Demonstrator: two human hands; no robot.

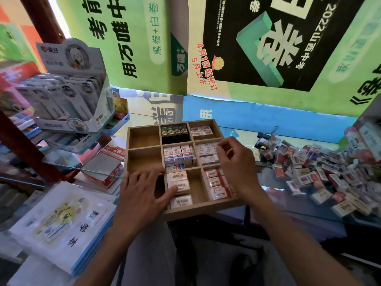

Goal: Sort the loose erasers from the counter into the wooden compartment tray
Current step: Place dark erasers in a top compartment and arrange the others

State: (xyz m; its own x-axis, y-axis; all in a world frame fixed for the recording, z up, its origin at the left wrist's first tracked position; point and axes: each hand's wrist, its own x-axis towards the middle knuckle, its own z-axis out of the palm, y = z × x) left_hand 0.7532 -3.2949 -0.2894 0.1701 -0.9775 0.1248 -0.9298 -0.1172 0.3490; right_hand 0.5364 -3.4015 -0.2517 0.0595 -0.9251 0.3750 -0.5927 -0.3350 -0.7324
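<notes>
Wooden tray (144, 150), nine compartments in a three-by-three grid, under both hands at the counter edge. Left hand (142, 195) spread flat, fingers straight, over the tray's near-left corner, thumb tip touching white erasers (177, 183) in the near middle cell. Right hand (235, 162) above the tray's right column, fingers curled, tips pinched together; held item too small to tell. Left column bare wood; other cells part-filled with wrapped erasers. Loose pile (321, 172), red, white and blue wrappers, right of the right hand.
</notes>
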